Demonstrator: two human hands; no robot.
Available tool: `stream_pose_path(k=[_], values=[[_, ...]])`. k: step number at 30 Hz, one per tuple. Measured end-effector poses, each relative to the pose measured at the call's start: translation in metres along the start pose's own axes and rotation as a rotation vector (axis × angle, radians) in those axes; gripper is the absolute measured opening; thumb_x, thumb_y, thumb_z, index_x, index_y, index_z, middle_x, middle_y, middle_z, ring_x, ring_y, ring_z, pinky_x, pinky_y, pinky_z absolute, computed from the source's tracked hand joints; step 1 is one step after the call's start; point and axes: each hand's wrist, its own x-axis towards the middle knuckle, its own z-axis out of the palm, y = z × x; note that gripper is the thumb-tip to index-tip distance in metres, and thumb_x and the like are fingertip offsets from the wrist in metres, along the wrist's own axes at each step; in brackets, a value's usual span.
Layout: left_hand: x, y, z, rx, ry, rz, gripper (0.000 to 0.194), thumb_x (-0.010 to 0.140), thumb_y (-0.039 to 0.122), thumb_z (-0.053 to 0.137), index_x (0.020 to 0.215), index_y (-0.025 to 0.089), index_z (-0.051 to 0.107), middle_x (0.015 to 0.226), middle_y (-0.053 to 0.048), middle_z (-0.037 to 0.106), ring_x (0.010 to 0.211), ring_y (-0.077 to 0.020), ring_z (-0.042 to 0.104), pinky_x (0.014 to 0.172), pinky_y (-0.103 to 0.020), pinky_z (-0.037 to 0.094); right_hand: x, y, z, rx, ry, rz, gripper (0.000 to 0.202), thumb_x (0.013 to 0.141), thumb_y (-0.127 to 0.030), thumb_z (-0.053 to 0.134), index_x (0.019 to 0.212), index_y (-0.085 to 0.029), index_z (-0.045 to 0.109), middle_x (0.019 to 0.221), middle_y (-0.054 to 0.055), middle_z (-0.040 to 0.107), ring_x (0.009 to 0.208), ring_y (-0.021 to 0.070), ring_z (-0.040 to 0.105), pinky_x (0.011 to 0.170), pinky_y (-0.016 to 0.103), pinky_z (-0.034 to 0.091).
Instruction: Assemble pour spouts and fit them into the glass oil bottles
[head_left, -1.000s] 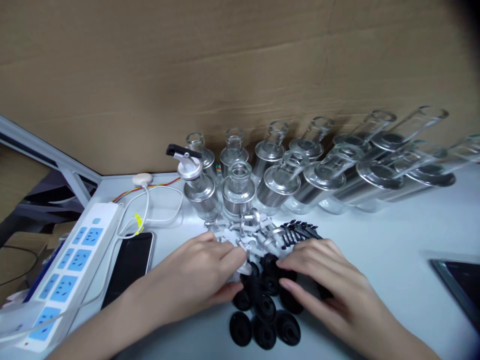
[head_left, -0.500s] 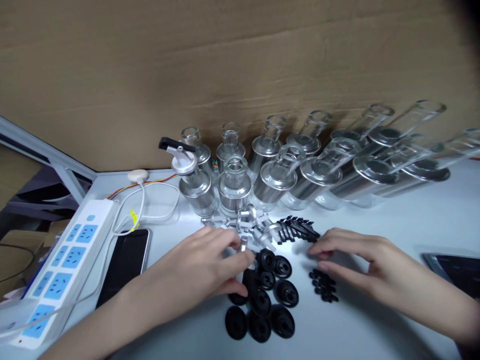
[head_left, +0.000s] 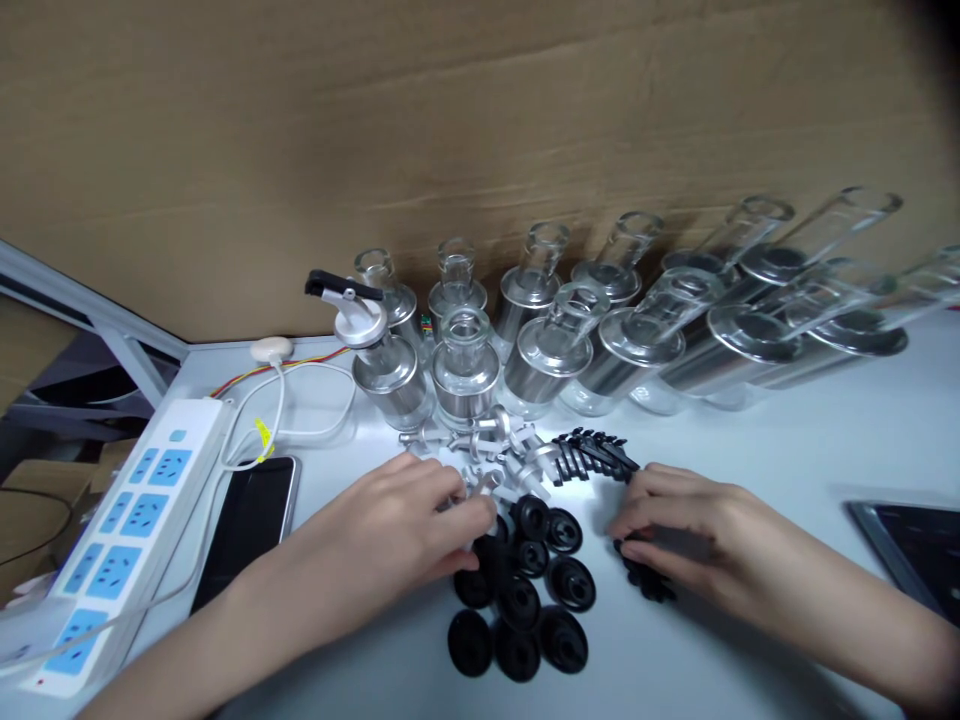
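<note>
My left hand (head_left: 420, 520) is closed round a silver pourer spout (head_left: 491, 482), most of it hidden by the fingers. Below those fingertips lie several round black caps (head_left: 564, 640). My right hand (head_left: 697, 530) pinches at a cluster of small black plugs (head_left: 651, 580), with a bit of black showing between thumb and forefinger. Just beyond its knuckles is a row of black levers (head_left: 596, 455). Loose silver pourer spouts (head_left: 510, 430) are heaped between the hands and the bottles.
Glass bottles with metal bands (head_left: 465, 385) stand in two rows along a cardboard wall (head_left: 480, 120). One front bottle carries a pourer with a black lever (head_left: 345, 285). At left are a power strip (head_left: 131, 530), a white cable and a phone (head_left: 244, 520); a dark device (head_left: 911, 545) lies at right.
My right hand has moved down onto the small black plugs and its thumb and forefinger have come together. My left hand has shifted slightly, tilting the spout. The view has moved a little.
</note>
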Motion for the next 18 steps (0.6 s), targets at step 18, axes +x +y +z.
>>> stream_pose_path(k=[18], values=[[-0.005, -0.001, -0.002, 0.066, 0.137, 0.013, 0.016, 0.097, 0.021, 0.042, 0.107, 0.017, 0.054, 0.101, -0.006, 0.061, 0.087, -0.0172, 0.059, 0.074, -0.027, 0.048, 0.003, -0.004, 0.017, -0.130, 0.288, -0.007, 0.013, 0.090, -0.023, 0.052, 0.089, -0.021, 0.065, 0.089, 0.006, 0.070, 0.080, 0.0185, 0.068, 0.070, 0.029, 0.055]])
